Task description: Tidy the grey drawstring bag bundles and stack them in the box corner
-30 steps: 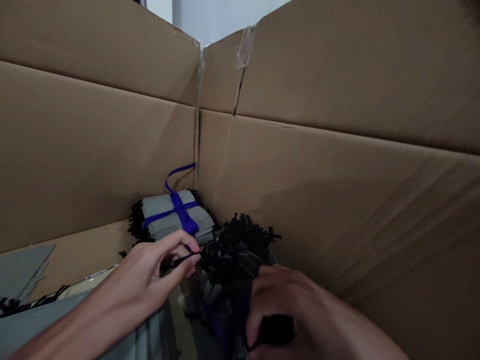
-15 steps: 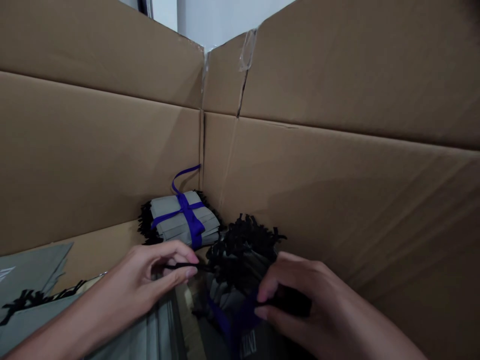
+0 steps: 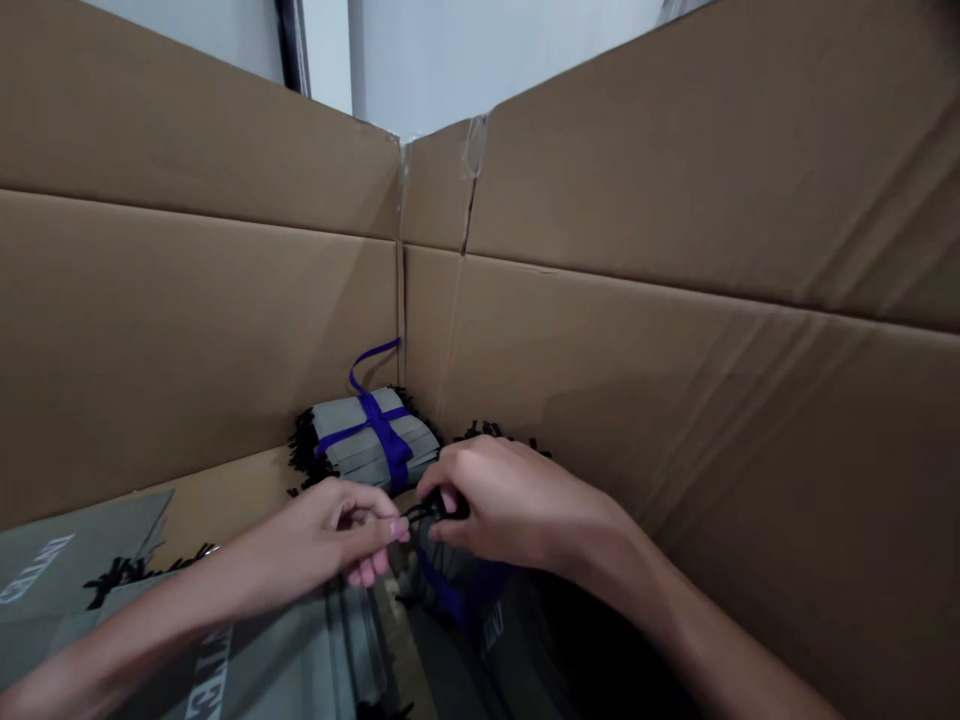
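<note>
Close together near the box corner, both my hands are closed on black cord [image 3: 415, 515]. My left hand [image 3: 360, 530] pinches a thin end between thumb and forefinger. My right hand [image 3: 502, 500] grips a darker, thicker part of it, mostly hidden by the fingers. Beneath my right hand lies a bundle of dark grey fabric pieces [image 3: 517, 640], with purple ribbon [image 3: 450, 600] around it and black fringe-like ends behind my knuckles. A lighter grey bundle [image 3: 349, 415], cross-tied with purple ribbon, sits in the corner beyond my hands.
Tall cardboard walls [image 3: 225, 310] meet at a taped corner. Flat grey fabric pieces [image 3: 277, 650] with white lettering and black cord ends [image 3: 124, 575] lie at the lower left, under my left forearm. Bare cardboard floor [image 3: 232, 470] shows behind them.
My right hand has moved left and up, close to my left hand, and now covers much of the black fringe. The view has tilted up slightly.
</note>
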A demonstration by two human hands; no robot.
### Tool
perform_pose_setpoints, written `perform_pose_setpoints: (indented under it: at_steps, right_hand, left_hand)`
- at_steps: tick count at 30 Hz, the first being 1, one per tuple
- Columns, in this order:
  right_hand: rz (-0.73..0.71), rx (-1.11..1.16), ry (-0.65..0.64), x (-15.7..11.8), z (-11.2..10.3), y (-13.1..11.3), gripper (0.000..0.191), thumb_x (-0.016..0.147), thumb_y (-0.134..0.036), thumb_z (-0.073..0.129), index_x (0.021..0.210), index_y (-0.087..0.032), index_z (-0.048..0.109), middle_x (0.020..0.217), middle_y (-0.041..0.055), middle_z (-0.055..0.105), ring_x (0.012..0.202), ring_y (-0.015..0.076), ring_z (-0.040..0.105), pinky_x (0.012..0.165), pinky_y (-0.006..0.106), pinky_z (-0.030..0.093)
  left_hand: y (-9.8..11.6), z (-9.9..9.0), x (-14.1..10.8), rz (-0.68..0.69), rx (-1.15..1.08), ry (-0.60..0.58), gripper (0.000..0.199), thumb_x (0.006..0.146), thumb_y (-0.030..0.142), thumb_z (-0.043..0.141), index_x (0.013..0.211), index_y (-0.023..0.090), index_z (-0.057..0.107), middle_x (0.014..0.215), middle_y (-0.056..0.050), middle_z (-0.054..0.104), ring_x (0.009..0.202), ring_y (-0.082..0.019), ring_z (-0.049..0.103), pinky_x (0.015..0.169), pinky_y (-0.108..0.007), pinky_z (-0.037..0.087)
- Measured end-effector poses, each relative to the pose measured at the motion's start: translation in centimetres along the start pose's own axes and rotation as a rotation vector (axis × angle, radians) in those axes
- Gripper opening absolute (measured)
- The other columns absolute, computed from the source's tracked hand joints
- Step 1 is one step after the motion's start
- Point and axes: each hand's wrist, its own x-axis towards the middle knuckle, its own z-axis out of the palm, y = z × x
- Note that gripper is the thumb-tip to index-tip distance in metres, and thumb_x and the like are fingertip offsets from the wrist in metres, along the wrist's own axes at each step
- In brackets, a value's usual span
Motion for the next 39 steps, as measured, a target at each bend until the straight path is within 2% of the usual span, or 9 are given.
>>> perform_pose_setpoints:
  at_steps: [3, 7, 12, 15, 20, 25, 30, 34, 39]
  right_hand:
    - [-0.052, -0.093, 0.059, 1.2, 1.1, -0.4, 0.01, 0.087, -0.021, 0.08, 0.095, -0.025, 0.085, 0.086, 0.003, 0.08, 0.08, 0.021, 0.071, 0.064, 0.03, 0.034]
    - [-0.014, 0.091, 0.118, 1.6, 1.5, 0.5, 0.012, 0.089, -0.022, 0.077, 0.079, -0.022, 0.083, 0.073, 0.0009, 0.075, 0.071, 0.0175, 0.066, 0.064, 0.028, 0.035]
    - [0.023, 0.278, 0.119, 1.6, 1.1, 2.1, 0.014, 0.093, -0.03, 0.078, 0.091, -0.018, 0.086, 0.074, -0.001, 0.077, 0.071, 0.0145, 0.069, 0.065, 0.022, 0.044]
    - [0.05, 0.328, 0.148, 1.5, 0.9, 2.2, 0.021, 0.092, -0.033, 0.08, 0.1, -0.015, 0.087, 0.081, 0.0015, 0.081, 0.075, 0.0157, 0.072, 0.065, 0.021, 0.047]
    - [0.062, 0.329, 0.184, 1.2, 0.6, 1.6, 0.016, 0.088, -0.028, 0.085, 0.096, -0.015, 0.089, 0.076, 0.0013, 0.079, 0.073, 0.0156, 0.069, 0.064, 0.022, 0.043]
    - [0.053, 0.364, 0.158, 1.2, 0.4, 1.4, 0.011, 0.087, -0.026, 0.087, 0.091, -0.016, 0.089, 0.066, -0.0008, 0.073, 0.063, 0.0132, 0.062, 0.06, 0.022, 0.042]
    - [0.025, 0.42, 0.131, 1.1, 0.2, 1.8, 0.009, 0.087, -0.026, 0.087, 0.089, -0.018, 0.088, 0.068, -0.0013, 0.074, 0.064, 0.0131, 0.064, 0.061, 0.021, 0.044]
    - [0.04, 0.457, 0.134, 1.3, 0.0, 2.4, 0.012, 0.091, -0.029, 0.083, 0.09, -0.017, 0.086, 0.07, -0.0001, 0.075, 0.064, 0.0136, 0.067, 0.061, 0.021, 0.046]
    - [0.05, 0.471, 0.132, 1.5, -0.6, 2.1, 0.02, 0.096, -0.034, 0.077, 0.1, -0.015, 0.082, 0.077, 0.0025, 0.077, 0.066, 0.0141, 0.07, 0.061, 0.021, 0.05]
  left_hand:
    - [0.9, -0.3, -0.2, 0.062, 0.047, 0.053, 0.039, 0.083, 0.061, 0.079, 0.075, 0.024, 0.077, 0.067, 0.0, 0.074, 0.062, -0.019, 0.068, 0.061, -0.028, 0.053]
    - [1.6, -0.7, -0.7, 0.155, 0.115, 0.158, 0.044, 0.086, 0.066, 0.072, 0.082, 0.023, 0.076, 0.078, -0.003, 0.077, 0.073, -0.023, 0.073, 0.067, -0.032, 0.056]
    - [0.7, 0.1, -0.5, 0.289, 0.032, 0.26, 0.04, 0.083, 0.056, 0.075, 0.1, 0.02, 0.074, 0.092, -0.006, 0.079, 0.086, -0.024, 0.074, 0.079, -0.035, 0.058]
    - [-0.1, 1.5, 0.4, 0.348, -0.026, 0.302, 0.037, 0.078, 0.05, 0.076, 0.098, 0.019, 0.071, 0.092, -0.008, 0.078, 0.083, -0.023, 0.073, 0.079, -0.036, 0.058]
    - [-1.0, 3.6, 1.8, 0.39, -0.029, 0.381, 0.035, 0.078, 0.049, 0.077, 0.093, 0.019, 0.07, 0.086, -0.007, 0.076, 0.082, -0.024, 0.071, 0.077, -0.036, 0.058]
    - [-1.0, 4.2, 2.3, 0.393, -0.003, 0.488, 0.03, 0.079, 0.048, 0.076, 0.087, 0.02, 0.072, 0.077, -0.003, 0.074, 0.073, -0.022, 0.067, 0.07, -0.033, 0.05]
    - [-0.9, 3.9, 1.9, 0.365, -0.019, 0.485, 0.026, 0.078, 0.046, 0.078, 0.075, 0.02, 0.077, 0.068, -0.001, 0.073, 0.07, -0.021, 0.066, 0.067, -0.03, 0.046]
    - [-1.7, 3.7, 2.1, 0.301, -0.134, 0.481, 0.038, 0.073, 0.055, 0.084, 0.079, 0.018, 0.082, 0.07, -0.003, 0.078, 0.071, -0.023, 0.069, 0.068, -0.031, 0.051]
    - [-2.4, 4.1, 2.2, 0.228, -0.315, 0.496, 0.056, 0.065, 0.064, 0.092, 0.092, 0.016, 0.083, 0.085, -0.008, 0.085, 0.082, -0.026, 0.078, 0.084, -0.039, 0.063]
